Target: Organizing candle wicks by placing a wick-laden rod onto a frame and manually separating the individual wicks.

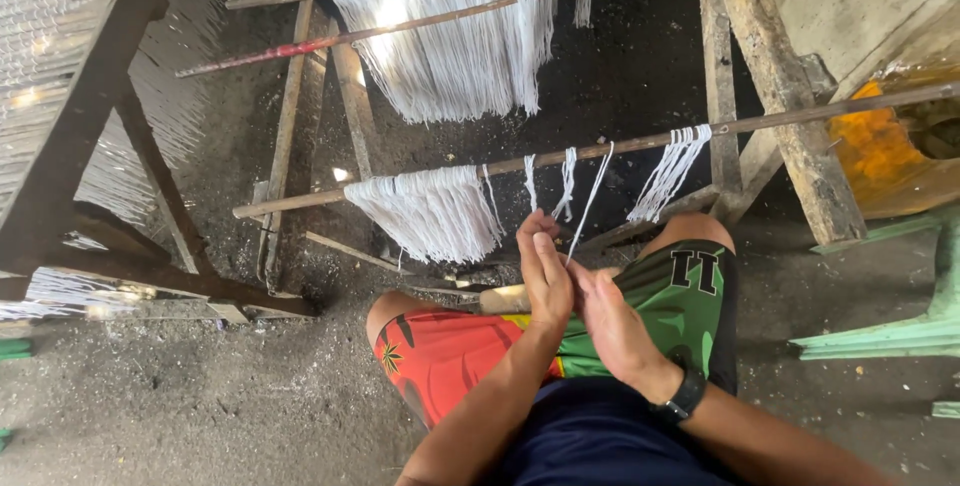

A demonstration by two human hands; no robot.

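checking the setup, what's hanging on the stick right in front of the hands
White string bundles and a few loose loops hang over the stick. One strand runs down to the left hand. The hands cover its lower end.

Bundles of strands [432, 211] are hung over a rod [620, 146] before the knees [690, 231]; a second rod [340, 39] is set behind it, a plank [785, 86] to the right.
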